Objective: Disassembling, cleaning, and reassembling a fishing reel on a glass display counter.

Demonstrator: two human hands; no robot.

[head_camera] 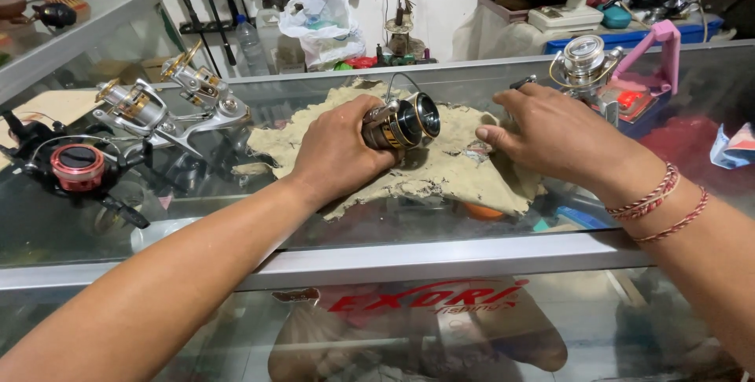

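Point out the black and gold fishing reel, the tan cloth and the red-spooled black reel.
Black and gold fishing reel (pixel 405 121), head view, spool side.
Tan cloth (pixel 448 173), head view, bare middle.
Red-spooled black reel (pixel 77 166), head view, red spool.

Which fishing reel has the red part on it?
The black reel at the far left of the glass counter, with a red spool. The others are silver and gold, and the one in the left hand is dark with gold.
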